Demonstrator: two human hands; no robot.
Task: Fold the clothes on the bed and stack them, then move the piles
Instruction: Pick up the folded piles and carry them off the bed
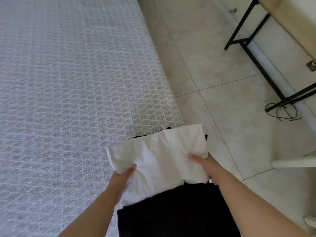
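Pile of folded clothes (157,161) is being held in the air, sitting right over the bed's (68,82) near right corner and partly over the floor (213,74). White piece is lying on top, a dark layer is peeking out at the far edge and right side (can't tell how many pieces are in it).

Bed edge is running diagonally from top centre down to the pile. The patterned cover is lying flat across the whole left side. Right of that edge, tiled floor is running open up to a black-framed table (256,53) at the upper right. A thin dark cable (282,112) is lying looped on the tiles by the table's near foot, well apart from the pile.

Both forearms are reaching forward from the bottom of frame. Left hand (125,175) is gripping the pile's near left corner, thumb pressing on top, fingers going under (hidden, can't tell their spread). Right hand (203,161) is gripping the near right corner, thumb on top denting the white cloth, fingers hidden underneath.
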